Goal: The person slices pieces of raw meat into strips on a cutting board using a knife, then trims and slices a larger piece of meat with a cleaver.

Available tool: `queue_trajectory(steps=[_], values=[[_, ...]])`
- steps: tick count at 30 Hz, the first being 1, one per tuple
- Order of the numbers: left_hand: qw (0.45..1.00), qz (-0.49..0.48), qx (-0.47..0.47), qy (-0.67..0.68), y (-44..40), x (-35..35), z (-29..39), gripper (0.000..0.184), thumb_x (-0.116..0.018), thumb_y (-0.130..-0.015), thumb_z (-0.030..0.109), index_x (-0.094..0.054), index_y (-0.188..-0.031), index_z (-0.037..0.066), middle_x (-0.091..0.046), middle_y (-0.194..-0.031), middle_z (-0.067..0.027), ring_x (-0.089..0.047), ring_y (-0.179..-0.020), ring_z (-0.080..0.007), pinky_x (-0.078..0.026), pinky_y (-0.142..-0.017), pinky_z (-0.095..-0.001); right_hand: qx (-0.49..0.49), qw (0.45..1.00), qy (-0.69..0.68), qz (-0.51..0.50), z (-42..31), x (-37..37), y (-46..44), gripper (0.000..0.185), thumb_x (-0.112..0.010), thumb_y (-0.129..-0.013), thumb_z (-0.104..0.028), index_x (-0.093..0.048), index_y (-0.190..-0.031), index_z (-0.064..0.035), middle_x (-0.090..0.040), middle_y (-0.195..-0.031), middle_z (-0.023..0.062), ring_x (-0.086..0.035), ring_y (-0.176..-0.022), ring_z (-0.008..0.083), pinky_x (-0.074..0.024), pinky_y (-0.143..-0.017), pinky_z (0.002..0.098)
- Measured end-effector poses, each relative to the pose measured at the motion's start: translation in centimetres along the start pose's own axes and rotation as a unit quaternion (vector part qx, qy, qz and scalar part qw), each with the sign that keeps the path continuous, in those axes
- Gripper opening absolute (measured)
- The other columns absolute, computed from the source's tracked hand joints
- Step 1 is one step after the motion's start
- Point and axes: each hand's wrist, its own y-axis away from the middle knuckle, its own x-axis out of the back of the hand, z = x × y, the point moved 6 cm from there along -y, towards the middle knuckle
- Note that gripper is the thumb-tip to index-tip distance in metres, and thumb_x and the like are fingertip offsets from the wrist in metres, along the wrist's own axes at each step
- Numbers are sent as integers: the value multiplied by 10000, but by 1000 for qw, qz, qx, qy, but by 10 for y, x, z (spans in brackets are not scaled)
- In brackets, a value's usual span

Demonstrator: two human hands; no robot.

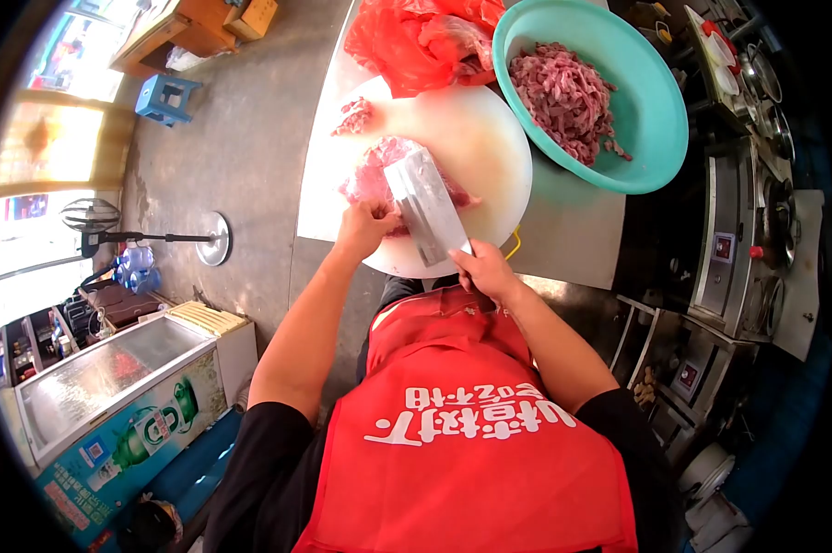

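Observation:
My right hand [485, 269] is closed around the handle of a cleaver [427, 207], whose broad blade lies over a piece of raw meat [393, 158]. At the near left end of that meat, my left hand [365, 228] presses with curled fingers. Part of the meat is hidden under the blade. Both are on a round white cutting board [494, 147]. A small heap of cut meat [353, 116] sits at the board's far left edge.
Right of the board stands a green basin [651, 111] holding sliced meat [563, 101]. A red plastic bag [407, 41] with meat lies beyond the board. The metal table [582, 235] carries them. Cooking equipment [725, 244] is at right; a chest freezer [112, 355] and fan [215, 238] at left.

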Motion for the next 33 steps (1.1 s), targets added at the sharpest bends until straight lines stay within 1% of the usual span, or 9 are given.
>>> queue_trajectory(steps=[4, 9, 13, 18, 21, 25, 27, 31, 33], values=[[999, 29, 10, 10, 7, 5, 12, 187, -781, -933, 177, -752, -889, -2, -736, -745, -36, -659, -675, -90, -528, -627, -285, 3, 1000, -5, 4, 2, -5, -4, 251, -628, -1070, -235, -597, -936, -25, -572, -695, 16, -559, -560, 112, -454, -529, 292], [997, 54, 18, 56, 9, 6, 4, 180, -784, -938, 163, -738, -875, 1, -735, -736, -30, -653, -668, -75, -519, -623, -266, -82, 992, 42, -88, 7, 16, 54, 226, -600, -1080, -186, -570, -911, -38, -549, -681, 5, -546, -553, 108, -458, -531, 287], [988, 66, 17, 142, 10, 5, -11, 155, -784, -942, 134, -722, -860, 19, -717, -726, -9, -630, -661, -56, -482, -599, -242, -55, 996, 32, -67, 0, 27, 61, 228, -608, -1075, -182, -566, -901, -41, -547, -684, 3, -534, -550, 103, -447, -526, 283], [992, 72, 24, 103, 16, 6, -10, 150, -779, -943, 116, -703, -839, 40, -677, -727, 26, -598, -665, -46, -460, -597, -237, -4, 999, 19, -38, -11, 7, 16, 274, -596, -1073, -227, -566, -878, -37, -554, -691, 4, -525, -550, 100, -439, -522, 291], [985, 65, 19, 156, 16, 3, -9, 161, -774, -940, 104, -692, -814, 46, -652, -729, 41, -568, -667, -43, -456, -603, -238, -26, 999, 7, -28, -3, -8, -2, 272, -595, -1073, -228, -564, -881, -37, -560, -706, 9, -519, -549, 101, -444, -520, 296], [970, 55, 16, 236, 13, 5, -16, 134, -781, -921, 101, -698, -827, 55, -649, -743, 42, -539, -662, -46, -434, -601, -231, -69, 993, 22, -91, 7, -2, 39, 238, -598, -1076, -209, -565, -929, -25, -567, -730, 12, -518, -552, 100, -460, -529, 285], [973, 78, 33, 216, 23, 15, -13, 130, -784, -916, 104, -699, -830, 57, -651, -748, 41, -543, -666, -46, -439, -605, -229, -100, 988, 25, -112, 3, 8, 56, 214, -591, -1079, -196, -567, -956, -22, -563, -724, 9, -521, -549, 103, -463, -533, 280], [985, 117, 62, 113, 27, 25, -27, 134, -799, -899, 126, -702, -833, 62, -651, -749, 46, -539, -669, -41, -441, -611, -227, -49, 992, 71, -95, -16, 10, 49, 199, -592, -1074, -196, -573, -979, -22, -548, -713, 4, -525, -542, 99, -452, -522, 286], [984, 120, 62, 114, 27, 24, -31, 141, -802, -899, 135, -701, -832, 63, -650, -747, 50, -535, -667, -40, -440, -612, -228, -38, 996, 59, -61, -25, -2, 32, 204, -590, -1069, -195, -576, -969, -17, -556, -706, 11, -528, -532, 104, -449, -515, 291]])
